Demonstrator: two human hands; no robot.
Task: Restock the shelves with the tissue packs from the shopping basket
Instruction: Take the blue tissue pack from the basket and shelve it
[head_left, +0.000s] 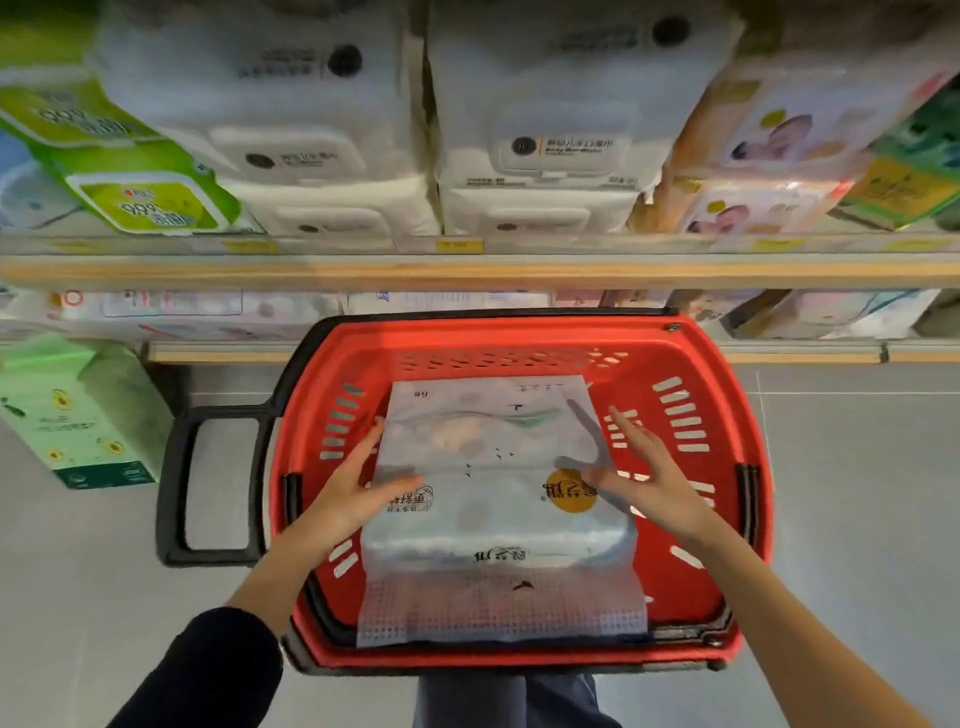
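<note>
A red shopping basket (727, 395) with a black handle stands on the floor below the shelves. Inside it lies a large pale blue tissue pack (498, 467) with an orange round logo and a perforated plastic flap toward me. My left hand (358, 483) rests against the pack's left side, thumb on its top. My right hand (644, 467) is at the pack's right side, fingers spread, thumb touching the top near the logo. Neither hand has closed around the pack.
The shelf (467, 273) above holds white wipe packs (545, 130), green packs (130, 171) at left and pink-orange packs (769, 156) at right. A lower shelf holds more packs. A green tissue pack (78, 415) stands on the grey floor at left.
</note>
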